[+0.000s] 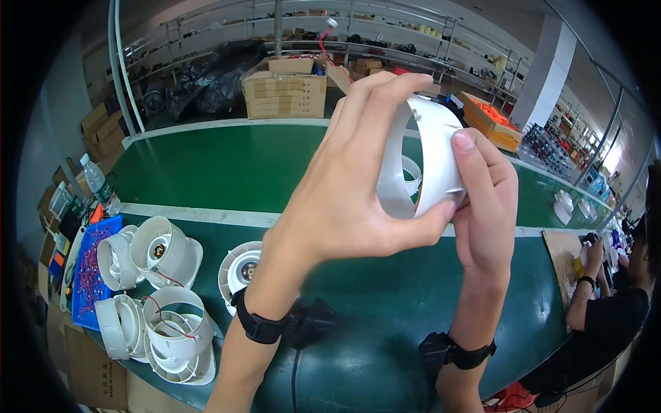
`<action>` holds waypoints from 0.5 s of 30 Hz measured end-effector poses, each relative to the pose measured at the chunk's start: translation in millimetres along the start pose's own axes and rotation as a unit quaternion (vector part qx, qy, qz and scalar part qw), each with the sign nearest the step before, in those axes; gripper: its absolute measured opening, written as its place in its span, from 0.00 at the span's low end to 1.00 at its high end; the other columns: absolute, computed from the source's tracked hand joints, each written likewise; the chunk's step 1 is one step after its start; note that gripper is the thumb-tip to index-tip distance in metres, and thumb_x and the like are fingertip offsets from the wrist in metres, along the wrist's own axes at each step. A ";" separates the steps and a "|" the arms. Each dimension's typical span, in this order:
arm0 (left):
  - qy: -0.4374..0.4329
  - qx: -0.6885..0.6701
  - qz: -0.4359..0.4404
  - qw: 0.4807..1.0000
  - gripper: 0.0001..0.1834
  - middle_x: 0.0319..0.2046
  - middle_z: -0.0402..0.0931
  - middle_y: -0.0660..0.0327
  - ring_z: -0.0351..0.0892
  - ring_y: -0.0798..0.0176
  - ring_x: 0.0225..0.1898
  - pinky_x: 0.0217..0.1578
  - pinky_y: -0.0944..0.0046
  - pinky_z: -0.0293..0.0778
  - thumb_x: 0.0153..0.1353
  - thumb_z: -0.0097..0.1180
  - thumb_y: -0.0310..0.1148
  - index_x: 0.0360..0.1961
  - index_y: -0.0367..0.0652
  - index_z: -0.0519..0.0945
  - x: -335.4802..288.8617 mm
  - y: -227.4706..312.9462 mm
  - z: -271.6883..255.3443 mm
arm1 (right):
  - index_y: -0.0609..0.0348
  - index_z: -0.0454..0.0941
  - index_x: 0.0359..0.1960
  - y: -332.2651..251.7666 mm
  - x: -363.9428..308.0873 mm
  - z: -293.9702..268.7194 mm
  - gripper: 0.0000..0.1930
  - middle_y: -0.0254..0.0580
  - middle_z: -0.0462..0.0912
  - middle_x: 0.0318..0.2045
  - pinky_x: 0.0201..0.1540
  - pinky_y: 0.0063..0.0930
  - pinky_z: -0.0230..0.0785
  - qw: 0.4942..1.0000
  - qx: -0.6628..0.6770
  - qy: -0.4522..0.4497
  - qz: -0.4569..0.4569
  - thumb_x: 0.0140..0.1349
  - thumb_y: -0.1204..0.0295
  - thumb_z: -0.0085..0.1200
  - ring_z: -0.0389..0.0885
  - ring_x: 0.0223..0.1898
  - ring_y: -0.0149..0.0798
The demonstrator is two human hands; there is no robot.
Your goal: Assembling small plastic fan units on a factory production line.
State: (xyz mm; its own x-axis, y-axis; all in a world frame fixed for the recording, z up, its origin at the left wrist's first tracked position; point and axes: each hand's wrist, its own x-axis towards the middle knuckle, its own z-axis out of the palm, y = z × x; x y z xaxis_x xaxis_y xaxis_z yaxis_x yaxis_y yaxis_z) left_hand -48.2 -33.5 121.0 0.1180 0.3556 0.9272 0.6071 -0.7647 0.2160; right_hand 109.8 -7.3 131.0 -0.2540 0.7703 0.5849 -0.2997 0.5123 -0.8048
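Raised above the bench, a white plastic fan housing (441,158), ring-shaped, is held between both hands. My left hand (337,186) wraps its near left side, with fingers over the top and thumb along the lower edge. On the other side, my right hand (489,186) grips the outer wall, thumb pressed on it. A red wire with a white connector (332,23) sticks up beyond my left fingers; where it attaches is hidden. Another white fan unit (241,265) lies on the bench, partly behind my left wrist.
Several white fan housings (158,244) stand at the left, beside a blue tray (86,313) of red wires and a water bottle (100,184). A green conveyor belt (206,162) runs behind the bench (372,323). At the right, a co-worker (620,310) handles parts.
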 end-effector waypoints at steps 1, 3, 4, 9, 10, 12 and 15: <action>0.001 0.000 0.001 1.000 0.52 0.58 0.69 0.48 0.70 0.48 0.61 0.60 0.53 0.67 0.37 0.70 0.45 0.66 0.40 0.65 0.9 0.4 -1.0 | 0.62 0.82 0.33 0.4 0.5 -1.9 0.21 0.27 0.79 0.24 0.24 0.16 0.62 1.000 0.000 0.000 -0.001 0.74 0.57 0.48 0.73 0.24 0.18; -0.010 0.021 0.033 0.999 0.50 0.58 0.69 0.47 0.69 0.46 0.62 0.61 0.52 0.66 0.37 0.69 0.44 0.65 0.40 0.67 1.9 1.6 -3.7 | 0.63 0.81 0.42 3.8 1.4 -8.7 0.15 0.36 0.85 0.34 0.35 0.20 0.73 0.998 0.052 -0.020 0.003 0.75 0.63 0.48 0.81 0.33 0.23; -0.011 0.022 0.032 0.999 0.50 0.58 0.69 0.47 0.69 0.46 0.62 0.61 0.52 0.66 0.37 0.69 0.44 0.65 0.40 0.67 2.1 2.6 -5.4 | 0.63 0.81 0.42 5.5 2.0 -10.2 0.15 0.36 0.85 0.34 0.35 0.20 0.73 0.998 0.053 -0.020 0.003 0.75 0.63 0.48 0.81 0.33 0.23; -0.016 0.079 0.054 0.995 0.49 0.59 0.70 0.48 0.70 0.47 0.63 0.61 0.52 0.66 0.40 0.69 0.46 0.65 0.39 0.66 5.5 -1.7 -14.9 | 0.64 0.83 0.35 12.1 5.9 -15.3 0.17 0.28 0.80 0.26 0.28 0.17 0.64 1.000 0.007 0.002 -0.015 0.73 0.62 0.51 0.72 0.26 0.19; -0.017 0.079 0.053 0.995 0.49 0.59 0.70 0.48 0.70 0.47 0.63 0.61 0.52 0.66 0.40 0.69 0.46 0.65 0.39 0.66 4.4 -2.7 -16.7 | 0.64 0.83 0.35 10.6 4.8 -14.0 0.17 0.28 0.80 0.26 0.28 0.17 0.64 1.000 0.008 0.003 -0.014 0.73 0.62 0.51 0.72 0.26 0.19; 0.018 0.001 -0.049 0.999 0.49 0.59 0.71 0.51 0.70 0.52 0.62 0.61 0.52 0.66 0.43 0.69 0.47 0.66 0.40 0.64 2.3 -4.0 -19.7 | 0.65 0.81 0.38 5.7 1.5 -9.2 0.12 0.30 0.81 0.28 0.31 0.17 0.65 0.992 -0.042 -0.097 -0.075 0.71 0.66 0.55 0.76 0.29 0.21; 0.060 0.022 -0.117 0.991 0.46 0.58 0.72 0.50 0.70 0.54 0.62 0.62 0.51 0.65 0.51 0.67 0.50 0.67 0.40 0.63 1.5 -3.7 -18.4 | 0.67 0.78 0.44 7.2 3.3 -4.7 0.11 0.33 0.83 0.31 0.34 0.17 0.68 0.986 -0.036 -0.141 -0.086 0.67 0.70 0.58 0.78 0.34 0.22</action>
State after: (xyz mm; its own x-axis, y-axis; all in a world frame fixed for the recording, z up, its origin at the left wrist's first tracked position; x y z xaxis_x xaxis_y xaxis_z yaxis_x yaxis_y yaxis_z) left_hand -64.7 -40.0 127.2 -0.1226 0.4522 0.8834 0.6403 -0.6440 0.4185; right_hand 111.1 0.7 126.7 -0.4538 0.5382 0.7102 -0.2971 0.6600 -0.6900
